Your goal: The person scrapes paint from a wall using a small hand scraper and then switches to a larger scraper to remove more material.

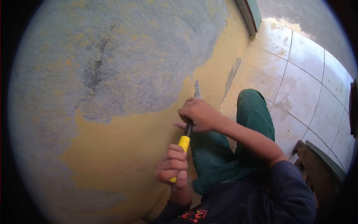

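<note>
A scraping tool with a yellow handle (184, 143) and a dark shaft points up along the wall. My left hand (172, 166) is wrapped round the yellow handle at its lower end. Higher up, my right hand (201, 115) is closed round the dark shaft near the metal blade (197, 89). The blade's tip lies at or very near the yellow paint, close to the edge of the scraped grey area; contact is unclear. The wall (123, 138) shows yellow paint low down and scratched grey above, with a darker patch (97, 67).
White floor tiles (298, 89) with pale scrapings lie to the right. My knee in green trousers (255, 112) is bent beside the wall. A dark wooden piece of furniture (317, 164) stands at the lower right. A door frame edge (248, 16) is at the top.
</note>
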`<action>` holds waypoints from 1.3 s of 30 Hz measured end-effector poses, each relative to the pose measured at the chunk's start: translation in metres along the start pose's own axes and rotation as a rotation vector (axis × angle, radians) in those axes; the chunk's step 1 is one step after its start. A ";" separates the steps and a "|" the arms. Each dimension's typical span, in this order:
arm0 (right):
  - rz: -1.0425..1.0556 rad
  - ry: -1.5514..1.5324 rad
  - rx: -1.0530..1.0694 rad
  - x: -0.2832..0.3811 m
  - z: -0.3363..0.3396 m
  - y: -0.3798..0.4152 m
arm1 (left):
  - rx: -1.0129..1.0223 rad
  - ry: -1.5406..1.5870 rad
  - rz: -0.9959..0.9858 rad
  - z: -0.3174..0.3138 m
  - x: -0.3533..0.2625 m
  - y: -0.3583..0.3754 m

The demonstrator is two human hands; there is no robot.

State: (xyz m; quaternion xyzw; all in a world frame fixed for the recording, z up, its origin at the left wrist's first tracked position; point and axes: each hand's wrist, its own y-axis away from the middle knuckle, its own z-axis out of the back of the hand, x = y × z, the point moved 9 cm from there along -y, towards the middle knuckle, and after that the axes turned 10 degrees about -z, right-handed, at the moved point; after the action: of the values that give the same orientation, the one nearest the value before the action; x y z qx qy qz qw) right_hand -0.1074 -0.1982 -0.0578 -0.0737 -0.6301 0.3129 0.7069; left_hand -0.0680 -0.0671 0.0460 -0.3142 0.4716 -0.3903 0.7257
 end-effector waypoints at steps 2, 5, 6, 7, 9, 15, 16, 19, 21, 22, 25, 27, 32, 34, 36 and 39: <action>0.029 0.110 0.173 -0.004 -0.029 -0.013 | -0.003 -0.034 -0.027 0.006 -0.007 0.001; 0.166 0.053 0.095 0.019 -0.032 -0.019 | 0.002 -0.064 -0.065 0.012 -0.020 0.006; 0.162 0.049 0.091 0.018 -0.035 -0.020 | -0.019 -0.066 -0.071 0.012 -0.023 0.008; 0.182 0.054 0.090 0.018 -0.038 -0.021 | -0.039 -0.067 -0.080 0.012 -0.024 0.011; 0.197 0.053 0.079 0.015 -0.040 -0.022 | -0.037 -0.063 -0.076 0.012 -0.020 0.012; 0.143 0.016 0.036 0.006 -0.044 -0.017 | -0.020 -0.044 -0.085 0.010 -0.015 0.011; 0.141 0.008 0.037 0.007 -0.044 -0.016 | -0.012 -0.042 -0.097 0.009 -0.017 0.011; 0.140 -0.004 0.037 0.002 -0.049 -0.013 | -0.019 -0.057 -0.106 0.005 -0.016 0.013; 0.146 -0.002 0.040 -0.003 -0.049 -0.013 | -0.010 -0.056 -0.097 0.001 -0.009 0.016; 0.137 0.007 0.056 -0.006 -0.050 -0.013 | -0.008 -0.050 -0.090 0.000 -0.007 0.017; 0.142 0.028 0.081 -0.002 -0.051 -0.010 | 0.035 -0.057 -0.084 -0.004 -0.011 0.017; 0.161 0.038 0.089 0.000 -0.052 -0.011 | 0.042 -0.060 -0.103 -0.004 -0.018 0.018; 0.156 0.001 0.101 -0.019 -0.051 -0.014 | 0.004 -0.092 -0.084 -0.007 -0.008 0.024; 0.181 0.006 0.098 -0.009 -0.053 -0.013 | 0.050 -0.062 -0.062 -0.009 -0.005 0.024; 0.194 0.005 0.102 -0.006 -0.052 -0.010 | 0.069 -0.075 -0.084 -0.012 -0.012 0.023; 0.241 -0.007 0.071 -0.003 -0.050 -0.011 | 0.073 -0.089 -0.069 -0.016 -0.009 0.026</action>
State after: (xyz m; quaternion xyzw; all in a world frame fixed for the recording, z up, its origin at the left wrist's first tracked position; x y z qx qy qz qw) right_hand -0.0566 -0.1940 -0.0646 -0.1225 -0.6077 0.4179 0.6642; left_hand -0.0779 -0.0475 0.0233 -0.3205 0.4133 -0.4176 0.7430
